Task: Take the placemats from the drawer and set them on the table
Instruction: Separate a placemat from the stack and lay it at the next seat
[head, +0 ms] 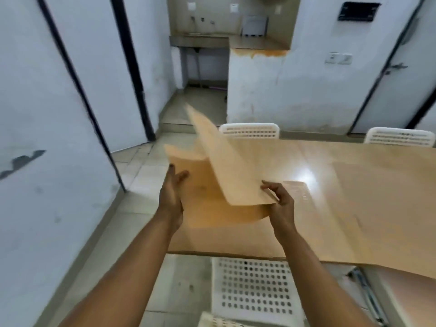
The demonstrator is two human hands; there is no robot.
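Two thin tan placemats hang above the near left corner of the wooden table (354, 197). The upper placemat (219, 161) tilts up and away, blurred by motion; my right hand (279, 199) pinches its near right corner. The lower placemat (207, 197) lies flatter beneath it, darker orange in the shade. My left hand (172, 192) is at that mat's left edge with fingers straight, touching or supporting it. A drawer (368, 293) stands open under the table's front edge at the lower right.
A white perforated plastic chair (252, 286) stands right below my arms at the table's front. Two more white chairs (250, 131) (401, 136) stand at the far side. White doors and walls close in on the left; a kitchen counter (254, 42) lies beyond.
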